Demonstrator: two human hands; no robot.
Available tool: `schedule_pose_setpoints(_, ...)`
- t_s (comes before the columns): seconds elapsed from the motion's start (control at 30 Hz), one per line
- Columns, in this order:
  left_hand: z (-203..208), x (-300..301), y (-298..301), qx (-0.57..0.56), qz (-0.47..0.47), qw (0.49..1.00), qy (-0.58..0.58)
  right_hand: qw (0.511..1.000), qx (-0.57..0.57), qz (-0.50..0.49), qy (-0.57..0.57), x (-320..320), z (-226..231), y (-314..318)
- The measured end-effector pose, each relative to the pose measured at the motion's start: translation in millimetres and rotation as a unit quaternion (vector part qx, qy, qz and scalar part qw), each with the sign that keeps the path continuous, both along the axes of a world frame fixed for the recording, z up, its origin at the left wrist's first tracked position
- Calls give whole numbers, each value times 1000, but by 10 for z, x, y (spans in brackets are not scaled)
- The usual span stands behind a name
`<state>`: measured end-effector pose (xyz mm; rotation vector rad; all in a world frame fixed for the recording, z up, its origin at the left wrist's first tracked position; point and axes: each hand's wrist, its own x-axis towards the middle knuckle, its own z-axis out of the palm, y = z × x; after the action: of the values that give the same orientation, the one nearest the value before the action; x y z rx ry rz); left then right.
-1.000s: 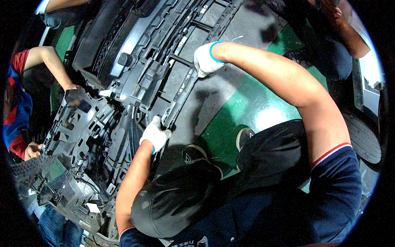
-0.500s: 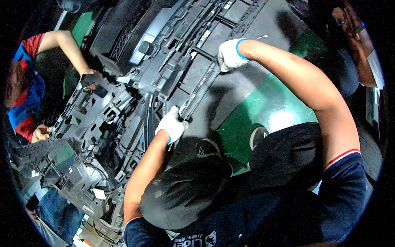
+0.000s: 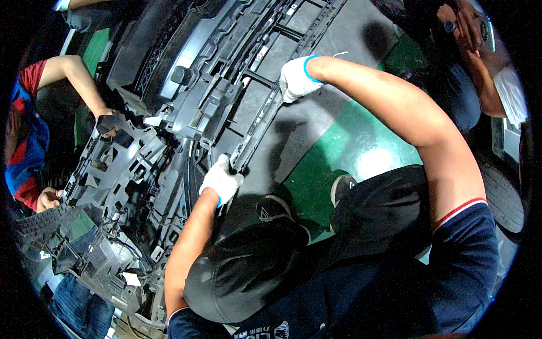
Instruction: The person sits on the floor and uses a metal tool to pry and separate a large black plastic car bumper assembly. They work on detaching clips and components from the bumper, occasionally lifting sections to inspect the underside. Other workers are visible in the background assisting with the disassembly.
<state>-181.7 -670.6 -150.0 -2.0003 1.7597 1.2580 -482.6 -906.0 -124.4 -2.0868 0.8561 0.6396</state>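
A long black plastic frame (image 3: pixel 261 120) with crossbars runs diagonally in front of me, from near my left knee to the far upper middle. Both my hands wear white gloves with blue cuffs. My left hand (image 3: pixel 222 181) is closed on the frame's near end. Farther up its right-hand rail, my right hand (image 3: pixel 299 80) has its fingers curled over the edge; their tips are partly hidden. Beside the frame lies a grey and black car front-end panel (image 3: pixel 195 107) with clips and cutouts.
More dark car parts (image 3: pixel 113 175) lie to the left, where a person in a red and blue shirt (image 3: pixel 28 164) grips a panel. At upper right another person (image 3: pixel 477 73) holds a phone. A tyre (image 3: pixel 504 198) stands at right. The floor (image 3: pixel 322 152) is grey and green.
The whole view has shifted, so the parts and my hands appear farther left. My grip on the frame looks the same. Another person's gloved hand now shows at the upper left.
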Motion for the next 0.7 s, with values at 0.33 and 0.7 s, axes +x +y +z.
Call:
schedule_pose_setpoints(0.33, 151, -82, -143, 66, 32, 996, 41, 986, -157, -37, 52, 184, -4, 281)
schedule_pose_setpoints(0.7, 54, 41, -41, 57, 96, 989, 98, 997, 70, 0, 30, -325, -286, 237)
